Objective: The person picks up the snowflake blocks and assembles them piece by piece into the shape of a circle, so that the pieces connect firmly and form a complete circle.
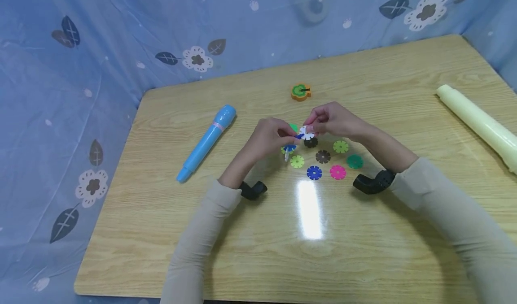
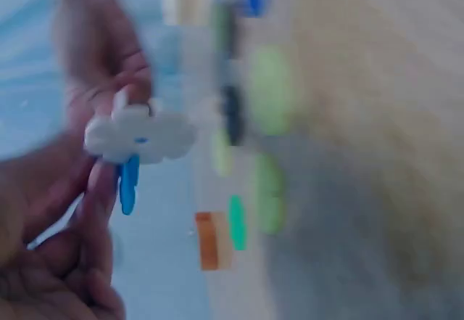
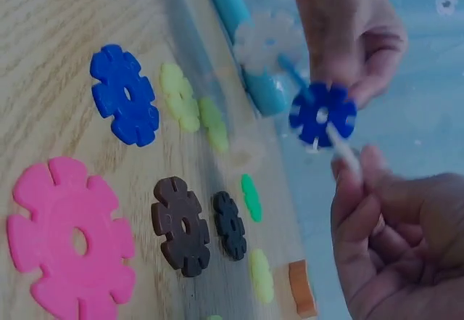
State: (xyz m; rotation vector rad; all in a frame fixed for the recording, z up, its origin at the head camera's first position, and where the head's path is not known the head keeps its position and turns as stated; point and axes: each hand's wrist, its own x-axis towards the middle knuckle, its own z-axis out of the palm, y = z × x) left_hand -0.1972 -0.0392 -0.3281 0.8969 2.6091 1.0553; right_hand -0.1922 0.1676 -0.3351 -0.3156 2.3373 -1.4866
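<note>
Beige sleeves (image 1: 202, 236) stretch over the wood-grain bench (image 1: 258, 259) in the head view, and past them the left hand (image 1: 268, 136) has its fingers clamped on a dark-blue notched disc (image 1: 299, 136), which meets a white notched disc (image 1: 308, 134) pinched by the right hand (image 1: 331, 119). Loose on the bench nearby lie a pink disc (image 1: 338, 176), a royal-blue disc (image 1: 310, 173), a brown disc (image 1: 319, 157) and a teal disc (image 1: 355, 162). Farther back is an orange-edged tree block (image 1: 300, 92), with a light-blue tube (image 1: 202, 147) to the left and a cream tube (image 1: 480, 124) to the right. Blurred in the left wrist view, a white flower-shaped piece (image 2: 163, 135) faces the lens beside the fingers, a blue piece (image 2: 128, 189) edge-on below it. Across the right wrist view, the right hand pinches a white disc edge-on where it meets a dark-blue one; another white disc (image 3: 254, 43) shows at the linked pieces' far end.
</note>
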